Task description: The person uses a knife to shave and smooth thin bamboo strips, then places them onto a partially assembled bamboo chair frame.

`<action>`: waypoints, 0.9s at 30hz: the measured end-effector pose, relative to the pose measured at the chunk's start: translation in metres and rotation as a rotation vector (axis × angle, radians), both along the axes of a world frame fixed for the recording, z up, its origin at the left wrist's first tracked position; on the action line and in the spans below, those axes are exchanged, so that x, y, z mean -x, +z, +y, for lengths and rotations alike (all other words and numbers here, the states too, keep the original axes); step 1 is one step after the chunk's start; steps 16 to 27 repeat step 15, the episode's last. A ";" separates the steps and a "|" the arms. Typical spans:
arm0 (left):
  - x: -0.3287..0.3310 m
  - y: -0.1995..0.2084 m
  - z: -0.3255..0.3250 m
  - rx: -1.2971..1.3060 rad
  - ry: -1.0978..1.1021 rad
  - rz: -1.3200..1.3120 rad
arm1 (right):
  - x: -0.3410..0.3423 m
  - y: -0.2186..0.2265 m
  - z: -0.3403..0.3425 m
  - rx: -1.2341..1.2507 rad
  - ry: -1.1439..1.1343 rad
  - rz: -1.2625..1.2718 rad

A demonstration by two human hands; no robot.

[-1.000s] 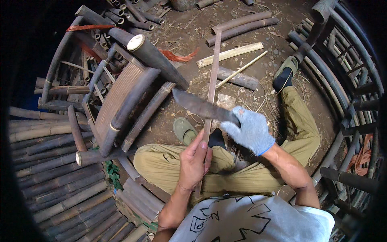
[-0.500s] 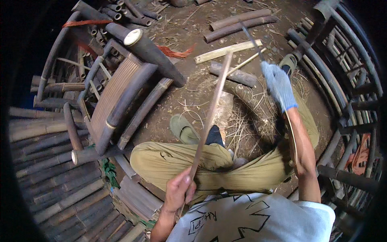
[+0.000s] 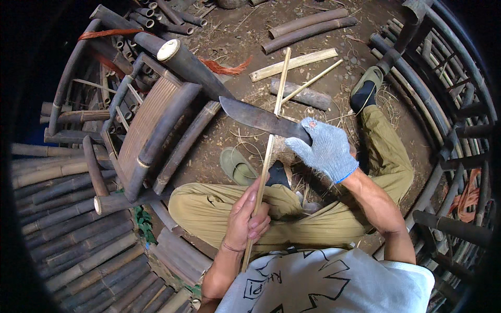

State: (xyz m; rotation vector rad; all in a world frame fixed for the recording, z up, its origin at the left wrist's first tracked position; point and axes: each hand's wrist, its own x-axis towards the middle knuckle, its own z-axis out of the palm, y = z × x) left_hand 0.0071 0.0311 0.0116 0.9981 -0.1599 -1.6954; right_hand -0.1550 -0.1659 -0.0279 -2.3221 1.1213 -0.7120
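Note:
My bare left hand (image 3: 249, 219) is closed around a long, narrow bamboo strip (image 3: 268, 154) that slants up and away from my lap. My right hand (image 3: 326, 148), in a pale grey-blue knit glove, grips a machete (image 3: 249, 116) with a broad dark blade. The blade points left and crosses over the strip, hiding a short stretch of it; whether the edge touches the strip I cannot tell. The glove covers the machete's handle. Past the blade lie a thin pale stick (image 3: 315, 79), a wider split bamboo piece (image 3: 300, 63) and a short dark bamboo length (image 3: 301, 94).
A bamboo chair (image 3: 151, 125) stands at the left, near a slatted bamboo surface (image 3: 78, 229). Another bamboo frame (image 3: 417, 83) curves along the right. Two dark split bamboo pieces (image 3: 310, 31) lie on the far ground. A green sandal (image 3: 239, 167) and bamboo shavings surround my crossed legs.
My right hand swung the machete from pointing far away to lying leftward across the strip. My left hand moved slightly up and right, and the strip turned its paler face up.

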 end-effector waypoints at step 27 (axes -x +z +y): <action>-0.028 -0.002 0.055 -0.111 -0.103 0.018 | 0.019 -0.010 -0.041 -0.103 -0.058 0.105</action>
